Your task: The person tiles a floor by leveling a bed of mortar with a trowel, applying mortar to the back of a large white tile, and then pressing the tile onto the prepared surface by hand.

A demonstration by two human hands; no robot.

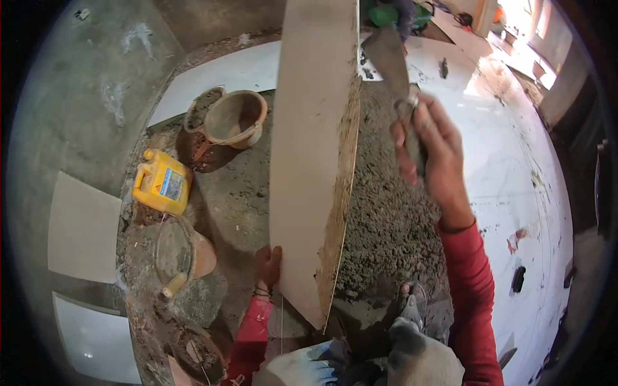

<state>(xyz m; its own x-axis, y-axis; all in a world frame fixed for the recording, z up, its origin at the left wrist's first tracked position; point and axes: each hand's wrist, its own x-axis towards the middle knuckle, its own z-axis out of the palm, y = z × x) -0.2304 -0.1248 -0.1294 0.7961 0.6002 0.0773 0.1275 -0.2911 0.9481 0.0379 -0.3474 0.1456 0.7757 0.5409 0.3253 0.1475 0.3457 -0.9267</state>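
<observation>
A large beige tile [312, 128] is held tilted up on its edge, and a strip of grey-brown paste [344, 167] is smeared along its right side. My left hand [268, 265] grips the tile's left edge near its lower end, the fingers partly hidden behind it. Raised to the right of the tile, my right hand [439, 145] is closed around the handle of a trowel [388, 59], whose blade points away from me. Rough grey mortar [393, 212] is spread on the floor between the tile and my right arm.
On the left stand two buckets [237, 119] [205, 256] and a yellow jerrycan [163, 183]. Glossy white tiles [508, 186] cover the floor at right, with small dark objects on them. A grey wall [84, 96] rises at left. Another person's arm shows at the top, beside something green [384, 15].
</observation>
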